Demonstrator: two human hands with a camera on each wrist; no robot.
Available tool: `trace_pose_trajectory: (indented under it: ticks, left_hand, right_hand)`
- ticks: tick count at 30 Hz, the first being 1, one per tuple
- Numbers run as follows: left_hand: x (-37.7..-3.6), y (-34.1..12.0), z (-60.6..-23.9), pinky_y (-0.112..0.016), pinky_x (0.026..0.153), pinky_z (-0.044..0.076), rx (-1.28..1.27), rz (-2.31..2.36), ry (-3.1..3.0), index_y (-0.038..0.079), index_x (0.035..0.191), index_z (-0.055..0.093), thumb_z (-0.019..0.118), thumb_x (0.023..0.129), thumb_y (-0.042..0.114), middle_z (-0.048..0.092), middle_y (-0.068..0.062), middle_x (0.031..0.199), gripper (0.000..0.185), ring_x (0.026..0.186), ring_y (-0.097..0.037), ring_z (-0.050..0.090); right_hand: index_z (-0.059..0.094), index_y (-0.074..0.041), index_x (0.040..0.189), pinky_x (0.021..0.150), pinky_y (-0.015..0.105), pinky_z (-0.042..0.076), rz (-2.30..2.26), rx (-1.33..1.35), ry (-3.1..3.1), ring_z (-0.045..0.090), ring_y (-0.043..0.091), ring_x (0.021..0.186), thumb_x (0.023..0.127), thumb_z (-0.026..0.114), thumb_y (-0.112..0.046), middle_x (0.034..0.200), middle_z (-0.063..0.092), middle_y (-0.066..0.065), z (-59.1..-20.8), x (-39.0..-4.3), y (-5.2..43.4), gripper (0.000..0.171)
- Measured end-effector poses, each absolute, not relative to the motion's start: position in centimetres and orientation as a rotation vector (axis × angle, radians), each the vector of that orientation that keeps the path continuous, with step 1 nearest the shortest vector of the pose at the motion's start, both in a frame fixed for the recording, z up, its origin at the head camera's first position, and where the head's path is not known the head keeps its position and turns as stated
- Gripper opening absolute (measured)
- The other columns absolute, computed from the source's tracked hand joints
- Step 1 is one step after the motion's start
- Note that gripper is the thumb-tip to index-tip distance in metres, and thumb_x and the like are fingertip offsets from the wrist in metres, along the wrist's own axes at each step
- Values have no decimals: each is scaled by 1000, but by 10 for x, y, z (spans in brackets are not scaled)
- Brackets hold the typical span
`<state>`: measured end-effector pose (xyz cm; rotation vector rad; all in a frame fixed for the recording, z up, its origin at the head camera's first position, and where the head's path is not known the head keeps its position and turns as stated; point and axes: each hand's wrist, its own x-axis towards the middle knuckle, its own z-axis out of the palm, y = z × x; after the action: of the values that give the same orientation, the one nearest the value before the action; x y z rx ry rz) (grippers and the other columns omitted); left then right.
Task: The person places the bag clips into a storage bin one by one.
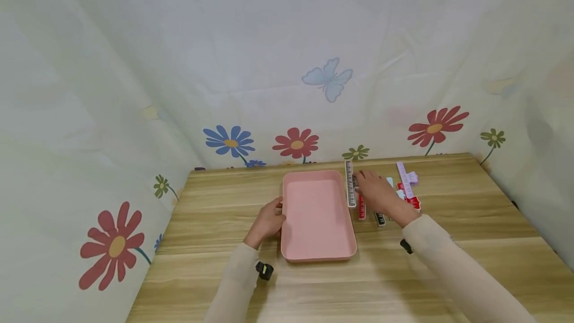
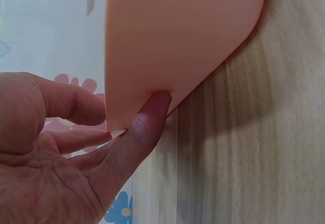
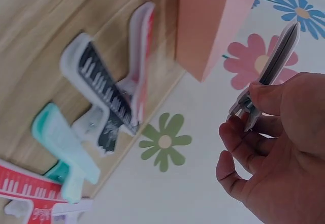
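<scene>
A shallow pink tray (image 1: 317,216) lies on the wooden table. My left hand (image 1: 267,219) grips its left side, the thumb (image 2: 150,120) pressed on the outer wall and the fingers at the rim. Just right of the tray, my right hand (image 1: 381,194) pinches a black-and-white bag clip (image 1: 351,183) with a piano-key pattern between thumb and fingers. The clip (image 3: 278,54) is held up off the table, its long bar pointing away from the hand. Below that hand lie a red clip (image 1: 361,207) and a black clip (image 1: 380,219).
More clips lie to the right of the hand: a mint one (image 3: 63,142), a lilac one (image 1: 405,179) and a red one (image 1: 414,203), partly overlapping. A flower-printed curtain (image 1: 278,64) hangs behind the table's back edge and along both sides.
</scene>
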<state>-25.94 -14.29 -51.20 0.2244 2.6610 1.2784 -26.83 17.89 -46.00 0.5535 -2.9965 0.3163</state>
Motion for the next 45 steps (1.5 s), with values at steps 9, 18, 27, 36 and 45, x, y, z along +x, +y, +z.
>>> trace_pose_trajectory:
  ticks: [9,18,27,36,45]
  left_hand:
    - [-259,-143,-514,-37,49,57,170,1399,2575,1,147,41,53,89,0,56,-26,133,59,91,-29,67]
    - [-258,-142,-518,-41,51,59,86,1470,2481,5,149,39,54,88,2,54,-23,136,62,73,-22,66]
    - [-258,-143,-517,-40,52,58,77,1474,2463,6,151,36,52,91,3,51,-22,139,62,73,-20,65]
    - [-260,-146,-514,-40,50,58,75,1489,2465,5,150,36,53,90,1,51,-24,139,63,81,-23,65]
    - [-260,-146,-515,-40,50,58,84,1474,2463,6,151,35,52,90,1,50,-25,139,63,76,-24,66]
  right_hand:
    - [44,4,141,104,61,42,272,602,-2967,46,39,131,100,55,-23,140,50,24,-454,-268,162,51]
    - [44,3,142,104,58,44,251,630,-2979,49,36,130,99,57,-23,140,51,21,-452,-269,147,51]
    - [42,2,144,107,56,43,291,642,-3012,48,34,131,100,55,-23,141,49,19,-448,-272,124,52]
    - [43,7,142,109,46,45,277,700,-2996,50,34,127,100,55,-16,137,50,23,-448,-279,100,50]
    - [46,6,139,111,44,43,197,698,-2987,51,32,126,98,60,-20,135,54,20,-453,-284,81,51]
